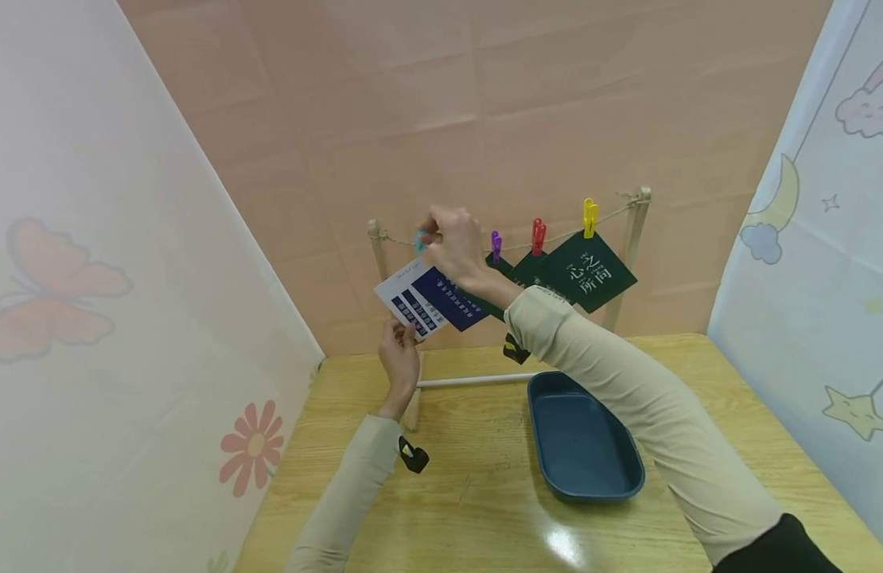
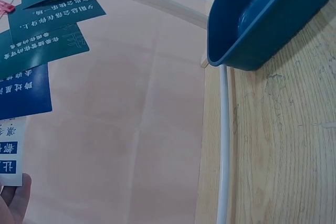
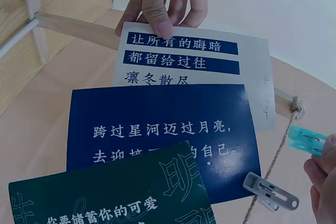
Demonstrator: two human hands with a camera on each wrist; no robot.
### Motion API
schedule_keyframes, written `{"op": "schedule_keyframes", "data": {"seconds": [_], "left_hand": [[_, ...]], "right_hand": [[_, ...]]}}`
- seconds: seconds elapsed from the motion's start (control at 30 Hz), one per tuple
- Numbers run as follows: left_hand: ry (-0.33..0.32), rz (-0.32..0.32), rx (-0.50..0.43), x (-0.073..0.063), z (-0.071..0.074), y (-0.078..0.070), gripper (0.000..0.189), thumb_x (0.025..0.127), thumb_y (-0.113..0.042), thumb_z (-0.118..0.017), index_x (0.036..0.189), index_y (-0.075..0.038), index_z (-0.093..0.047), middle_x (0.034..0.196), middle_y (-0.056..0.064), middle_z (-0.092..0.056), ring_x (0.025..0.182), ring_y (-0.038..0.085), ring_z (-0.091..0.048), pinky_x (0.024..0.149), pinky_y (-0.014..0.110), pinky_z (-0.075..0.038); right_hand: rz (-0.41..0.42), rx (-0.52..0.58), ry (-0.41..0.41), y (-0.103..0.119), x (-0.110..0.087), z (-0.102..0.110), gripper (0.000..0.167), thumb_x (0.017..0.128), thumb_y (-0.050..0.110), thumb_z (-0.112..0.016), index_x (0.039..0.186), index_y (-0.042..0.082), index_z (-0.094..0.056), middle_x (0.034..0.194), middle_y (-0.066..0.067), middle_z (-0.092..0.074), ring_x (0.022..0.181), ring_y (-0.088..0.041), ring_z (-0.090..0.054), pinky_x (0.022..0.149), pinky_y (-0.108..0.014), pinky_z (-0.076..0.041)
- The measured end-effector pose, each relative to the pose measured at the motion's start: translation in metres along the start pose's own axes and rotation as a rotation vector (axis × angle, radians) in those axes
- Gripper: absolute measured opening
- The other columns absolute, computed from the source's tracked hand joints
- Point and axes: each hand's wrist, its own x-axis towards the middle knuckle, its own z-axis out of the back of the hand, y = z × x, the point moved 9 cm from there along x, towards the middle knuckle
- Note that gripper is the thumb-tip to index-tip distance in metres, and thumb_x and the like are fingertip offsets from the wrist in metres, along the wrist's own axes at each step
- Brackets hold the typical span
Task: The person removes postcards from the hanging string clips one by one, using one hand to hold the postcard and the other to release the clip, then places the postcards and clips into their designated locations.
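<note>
My left hand (image 1: 398, 362) pinches the lower edge of a white card with blue text bars (image 3: 194, 61), thumb on its printed face. Up at the string (image 3: 278, 153), my right hand (image 1: 456, 247) pinches a turquoise clothespin (image 3: 308, 141), whose tip is right at the string and close to the white card's upper edge. Overlapping the white card is a dark blue card (image 3: 163, 111), hung by a grey clothespin (image 3: 270, 191). Several green cards (image 1: 590, 274) hang farther right, partly covered by my right forearm in the head view.
Purple (image 1: 495, 247), red (image 1: 538, 237) and yellow clothespins (image 1: 590, 217) grip the string between two wooden posts (image 1: 635, 223). A dark blue basin (image 1: 585, 489) stands on the wooden table (image 1: 477, 509), beside a white rod (image 1: 477, 381) at the stand's base.
</note>
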Motion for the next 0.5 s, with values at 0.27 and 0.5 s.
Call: {"op": "schedule_keyframes", "data": {"seconds": [0.27, 0.5], "left_hand": [[0.01, -0.008, -0.01, -0.001, 0.0016, 0.0004, 0.012, 0.097, -0.002, -0.059, 0.103, 0.007, -0.058, 0.091, 0.021, -0.067, 0.078, 0.034, -0.068, 0.065, 0.043, -0.06], [0.023, 0.005, -0.043, -0.002, 0.0033, 0.0015, 0.011, 0.097, -0.001, -0.058, 0.104, 0.008, -0.058, 0.093, 0.022, -0.067, 0.08, 0.036, -0.069, 0.068, 0.05, -0.06]], "right_hand": [[0.02, -0.002, 0.046, 0.004, -0.0025, -0.0054, 0.019, 0.076, -0.018, -0.064, 0.089, -0.004, -0.065, 0.089, -0.015, -0.072, 0.075, -0.021, -0.069, 0.068, -0.027, -0.059], [0.02, -0.032, 0.077, 0.0068, -0.0055, -0.0077, 0.02, 0.078, -0.013, -0.07, 0.095, -0.003, -0.065, 0.092, -0.014, -0.07, 0.085, -0.025, -0.065, 0.078, -0.032, -0.055]]}}
